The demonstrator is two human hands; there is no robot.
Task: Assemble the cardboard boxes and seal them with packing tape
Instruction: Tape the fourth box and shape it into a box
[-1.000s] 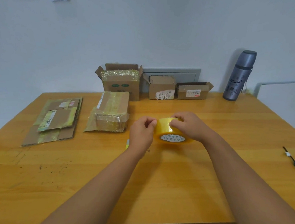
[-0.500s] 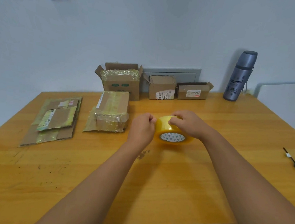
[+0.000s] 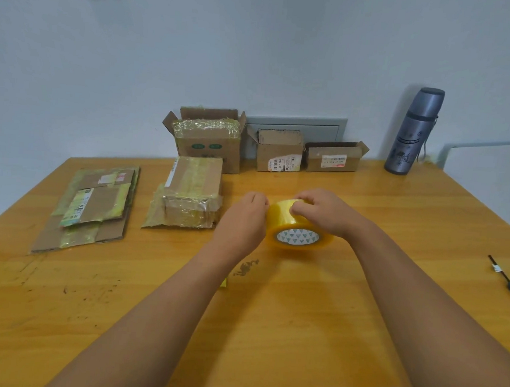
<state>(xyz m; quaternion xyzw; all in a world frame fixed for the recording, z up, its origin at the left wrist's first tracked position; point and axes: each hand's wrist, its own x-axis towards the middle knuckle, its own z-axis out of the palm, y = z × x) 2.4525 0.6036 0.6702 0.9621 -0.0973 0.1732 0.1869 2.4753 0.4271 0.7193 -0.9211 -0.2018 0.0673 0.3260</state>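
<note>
A yellow roll of packing tape [image 3: 298, 232] stands tilted on the wooden table [image 3: 297, 334], its white core facing me. My right hand [image 3: 325, 211] grips the top of the roll with curled fingers. My left hand [image 3: 242, 220] is curled against the roll's left side, fingertips at the tape surface. Two stacks of flattened cardboard boxes lie to the left: one [image 3: 94, 208] near the left edge, another [image 3: 188, 192] beside my left hand. Three assembled open boxes [image 3: 209, 141] [image 3: 278, 151] [image 3: 333, 156] stand against the wall.
A grey thermos flask [image 3: 414, 132] stands at the back right. A small blue-handled tool [image 3: 508, 277] lies near the right edge. A bit of yellow material [image 3: 224, 282] peeks out under my left forearm. Dark scuffs mark the tabletop on the left.
Both hands and the tape roll have drifted slightly away from me. My left hand has closed tighter against the roll's side.
</note>
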